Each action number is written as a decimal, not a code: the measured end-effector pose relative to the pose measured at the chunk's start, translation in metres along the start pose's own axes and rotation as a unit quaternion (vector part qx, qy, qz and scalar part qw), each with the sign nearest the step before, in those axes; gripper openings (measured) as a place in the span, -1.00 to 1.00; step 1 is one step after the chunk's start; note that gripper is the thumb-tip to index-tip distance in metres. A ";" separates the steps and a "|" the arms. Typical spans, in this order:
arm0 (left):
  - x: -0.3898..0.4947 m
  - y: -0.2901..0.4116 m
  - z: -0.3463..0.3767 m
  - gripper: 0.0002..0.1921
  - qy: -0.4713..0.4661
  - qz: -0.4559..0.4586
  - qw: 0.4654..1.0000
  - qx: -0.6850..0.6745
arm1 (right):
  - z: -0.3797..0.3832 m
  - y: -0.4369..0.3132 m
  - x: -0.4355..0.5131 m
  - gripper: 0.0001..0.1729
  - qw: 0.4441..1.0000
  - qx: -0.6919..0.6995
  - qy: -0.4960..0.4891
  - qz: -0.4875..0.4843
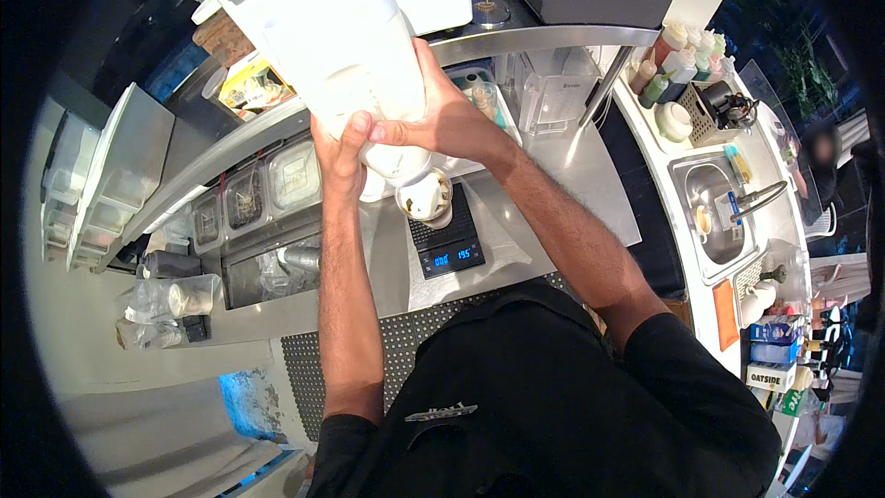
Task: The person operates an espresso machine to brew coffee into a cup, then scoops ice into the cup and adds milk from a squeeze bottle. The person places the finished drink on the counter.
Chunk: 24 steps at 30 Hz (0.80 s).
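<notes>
Both my hands are around a large translucent container point(349, 59), its upper part washed out by glare. My left hand point(339, 152) grips its left side and my right hand point(446, 114) the right, with the thumbs almost meeting in front. The container is tilted, its lower end just above a cup point(442, 218). White, creamy stuff point(397, 162) shows at that end, over the cup's mouth. In the cup lies a white mass with dark bits at the edge. The cup stands on a black digital scale point(453, 235) with lit blue digits.
Lidded tubs point(245, 204) line the steel counter point(387, 277) on the left. A shelf with a steel rim point(546, 38) passes above the counter. A clear blender jar point(556, 93) stands under it. Across on the right are a sink point(712, 200) and squeeze bottles point(681, 69).
</notes>
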<state>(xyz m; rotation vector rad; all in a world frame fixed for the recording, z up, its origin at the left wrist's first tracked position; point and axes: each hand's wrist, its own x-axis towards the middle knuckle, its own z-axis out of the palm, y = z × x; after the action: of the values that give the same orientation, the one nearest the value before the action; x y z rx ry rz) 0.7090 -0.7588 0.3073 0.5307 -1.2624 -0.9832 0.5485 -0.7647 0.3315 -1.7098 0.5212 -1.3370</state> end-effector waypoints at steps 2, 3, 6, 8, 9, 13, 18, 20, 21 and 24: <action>0.000 -0.001 0.000 -0.13 -0.004 -0.003 1.000 0.004 | -0.001 -0.001 0.001 0.25 1.000 0.010 -0.007 0.006; 0.000 -0.002 0.001 -0.12 -0.005 -0.001 1.000 0.012 | -0.001 -0.001 0.001 0.23 1.000 0.008 -0.006 0.008; 0.001 -0.004 0.001 -0.11 0.000 -0.003 0.999 0.037 | -0.001 0.003 -0.001 0.17 1.000 0.000 -0.001 0.007; 0.001 -0.005 0.001 -0.16 0.009 -0.008 0.999 0.052 | 0.002 0.007 -0.002 0.10 1.000 0.009 0.015 -0.005; 0.001 -0.005 0.002 -0.19 0.015 -0.004 0.998 0.054 | 0.003 0.010 -0.003 0.06 1.000 0.004 0.021 -0.016; -0.004 -0.008 0.003 -0.31 0.025 0.023 0.999 0.039 | 0.008 0.019 -0.005 -0.06 0.998 0.012 0.045 -0.040; -0.009 -0.014 -0.003 -0.37 0.039 0.011 0.999 0.021 | 0.012 0.023 -0.008 -0.20 0.997 0.030 0.065 -0.028; -0.010 -0.016 -0.004 -0.35 0.046 0.007 0.999 0.026 | 0.013 0.025 -0.009 -0.25 0.996 0.029 0.074 -0.029; -0.010 -0.017 -0.005 -0.34 0.047 0.007 0.999 0.022 | 0.013 0.026 -0.009 -0.27 0.997 0.021 0.074 -0.026; -0.013 -0.022 -0.006 -0.31 0.054 0.011 0.998 0.019 | 0.013 0.031 -0.013 -0.26 0.997 -0.007 0.073 -0.014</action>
<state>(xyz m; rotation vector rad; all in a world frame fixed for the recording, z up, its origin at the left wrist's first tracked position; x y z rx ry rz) 0.7076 -0.7602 0.2818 0.5906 -1.1892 -0.9027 0.5616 -0.7664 0.2986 -1.6446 0.5931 -1.4887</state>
